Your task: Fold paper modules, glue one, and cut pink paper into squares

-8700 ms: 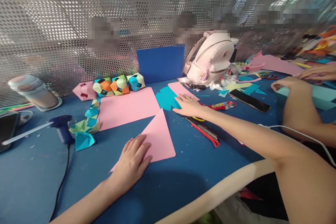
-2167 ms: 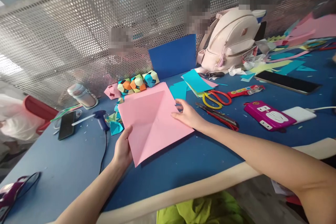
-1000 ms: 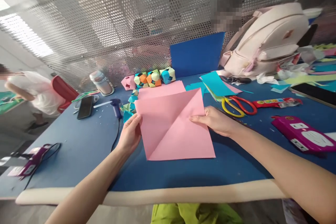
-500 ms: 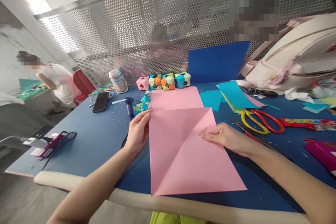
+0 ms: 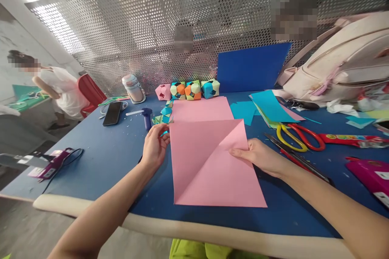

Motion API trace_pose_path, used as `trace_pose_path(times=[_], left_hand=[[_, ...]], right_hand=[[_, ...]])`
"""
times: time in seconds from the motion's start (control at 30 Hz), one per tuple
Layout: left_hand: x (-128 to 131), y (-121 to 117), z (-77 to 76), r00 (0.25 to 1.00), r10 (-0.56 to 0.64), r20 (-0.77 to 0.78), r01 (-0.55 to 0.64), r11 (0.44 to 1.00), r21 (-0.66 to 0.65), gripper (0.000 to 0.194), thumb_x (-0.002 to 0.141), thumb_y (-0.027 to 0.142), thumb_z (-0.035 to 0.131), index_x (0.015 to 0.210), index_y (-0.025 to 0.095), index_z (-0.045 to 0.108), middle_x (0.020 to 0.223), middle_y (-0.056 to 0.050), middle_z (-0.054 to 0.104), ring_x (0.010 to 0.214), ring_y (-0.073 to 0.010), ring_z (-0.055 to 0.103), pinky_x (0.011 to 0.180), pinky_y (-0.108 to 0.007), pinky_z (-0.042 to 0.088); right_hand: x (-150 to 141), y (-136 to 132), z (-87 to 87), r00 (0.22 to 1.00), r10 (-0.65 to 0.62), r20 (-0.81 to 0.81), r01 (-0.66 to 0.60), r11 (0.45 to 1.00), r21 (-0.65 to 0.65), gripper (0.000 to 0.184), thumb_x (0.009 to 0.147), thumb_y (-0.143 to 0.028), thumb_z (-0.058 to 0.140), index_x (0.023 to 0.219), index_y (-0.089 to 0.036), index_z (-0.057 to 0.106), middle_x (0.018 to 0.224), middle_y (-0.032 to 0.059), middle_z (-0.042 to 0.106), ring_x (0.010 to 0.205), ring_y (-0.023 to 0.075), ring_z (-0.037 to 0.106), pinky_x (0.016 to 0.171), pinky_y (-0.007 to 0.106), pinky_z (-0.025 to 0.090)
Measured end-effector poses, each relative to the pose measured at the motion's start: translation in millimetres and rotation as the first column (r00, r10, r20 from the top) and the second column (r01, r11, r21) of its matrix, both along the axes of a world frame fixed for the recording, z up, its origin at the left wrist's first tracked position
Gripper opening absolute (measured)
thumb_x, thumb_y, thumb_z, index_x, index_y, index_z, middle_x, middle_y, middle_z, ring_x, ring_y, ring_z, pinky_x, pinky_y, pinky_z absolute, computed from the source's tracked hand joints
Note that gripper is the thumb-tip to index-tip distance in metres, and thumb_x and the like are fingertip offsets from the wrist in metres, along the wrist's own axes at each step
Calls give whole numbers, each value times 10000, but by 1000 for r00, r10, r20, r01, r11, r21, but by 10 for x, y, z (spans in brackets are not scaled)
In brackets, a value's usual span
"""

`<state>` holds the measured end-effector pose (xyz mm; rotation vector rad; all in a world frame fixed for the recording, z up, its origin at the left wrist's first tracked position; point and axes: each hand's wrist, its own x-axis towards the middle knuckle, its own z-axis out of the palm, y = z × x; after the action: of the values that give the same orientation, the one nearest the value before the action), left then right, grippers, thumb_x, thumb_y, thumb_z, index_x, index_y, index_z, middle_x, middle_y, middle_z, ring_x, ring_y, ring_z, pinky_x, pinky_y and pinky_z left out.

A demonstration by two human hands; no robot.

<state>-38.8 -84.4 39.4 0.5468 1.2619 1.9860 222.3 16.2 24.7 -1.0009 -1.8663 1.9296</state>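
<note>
A square pink sheet of paper [image 5: 209, 166] with a diagonal crease is held tilted above the blue table. My right hand [image 5: 258, 156] pinches its right edge, thumb on the front face and the other fingers hidden behind. Beside the upper left edge is my left hand [image 5: 154, 143], its fingers loosely curled with a gap between thumb and fingers, not gripping the sheet. Behind the held sheet, more pink paper [image 5: 200, 109] lies flat. A folded blue and green paper chain [image 5: 165, 112] shows just beyond my left hand.
Folded paper balls [image 5: 185, 90] line the back by a perforated metal screen [image 5: 136, 28]. At left are a phone [image 5: 112, 113], bottle [image 5: 133, 88], glue gun [image 5: 147, 118] and power strip [image 5: 50, 166]. Scissors [image 5: 299, 137], coloured sheets [image 5: 270, 107] and a backpack [image 5: 337, 60] occupy the right.
My left hand has loosened from the sheet's upper left corner and shifted slightly left. The sheet's lower edge has risen and tilted away, while my right hand keeps its pinch.
</note>
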Motion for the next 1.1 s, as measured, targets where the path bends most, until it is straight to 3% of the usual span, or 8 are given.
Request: trace_pose_path(times=[0.13, 0.3, 0.53, 0.7, 0.8, 0.93, 1.1], left_hand=[[-15, 4, -44, 999, 7, -43, -7, 1000, 7, 239, 605, 227, 768, 818, 153, 688, 764, -12, 694, 578, -92, 607, 590, -227, 492], [55, -18, -80, 991, -2, -133, 3, 1000, 8, 191, 571, 227, 809, 710, 139, 713, 810, -33, 692, 637, -112, 618, 607, -243, 505], [93, -56, -25, 987, -38, -153, 51, 995, 82, 268, 571, 206, 829, 583, 150, 566, 796, 21, 621, 571, -73, 574, 565, -224, 490], [98, -68, -16, 965, -258, -35, 256, 965, -46, 309, 709, 423, 740, 814, 167, 602, 800, 3, 635, 651, -95, 593, 602, -216, 484], [126, -75, -81, 918, -397, -20, 385, 901, -200, 345, 677, 351, 767, 924, 162, 616, 829, -9, 661, 714, -121, 615, 653, -235, 488], [151, -59, -214, 908, -406, -100, 354, 875, -331, 319, 603, 234, 791, 849, 147, 607, 795, -15, 689, 730, -137, 629, 674, -244, 474], [109, 1, -294, 863, -459, -210, 373, 861, -346, 325, 585, 163, 730, 876, 151, 586, 802, -13, 693, 749, -159, 635, 689, -275, 477]], right_hand=[[-4, 76, -38, 997, -42, -57, 40, 998, -50, 352, 642, -493, 755, 750, -161, 717, 777, 61, 726, 728, 217, 670, 653, 315, 514], [-4, 105, -54, 995, -78, -62, 74, 995, -72, 356, 625, -479, 775, 736, -146, 718, 774, 72, 726, 725, 212, 666, 653, 310, 510], [-6, 116, -64, 996, -73, -45, 70, 994, -81, 370, 649, -481, 763, 778, -136, 721, 828, 89, 734, 765, 222, 672, 665, 312, 511], [-2, 121, -73, 995, -84, -54, 81, 995, -59, 363, 664, -478, 748, 754, -128, 716, 801, 88, 734, 744, 218, 672, 651, 307, 510], [5, 141, -117, 993, -109, -37, 110, 994, 14, 355, 682, -477, 728, 757, -129, 716, 792, 79, 735, 731, 214, 671, 640, 305, 507], [5, 199, -208, 985, -171, 36, 163, 973, 166, 338, 656, -452, 743, 748, -128, 720, 794, 79, 735, 721, 227, 672, 621, 316, 509], [-4, 223, -239, 957, -290, -17, 288, 940, 184, 296, 591, -395, 788, 762, -158, 746, 828, 61, 747, 759, 244, 688, 621, 320, 536]])
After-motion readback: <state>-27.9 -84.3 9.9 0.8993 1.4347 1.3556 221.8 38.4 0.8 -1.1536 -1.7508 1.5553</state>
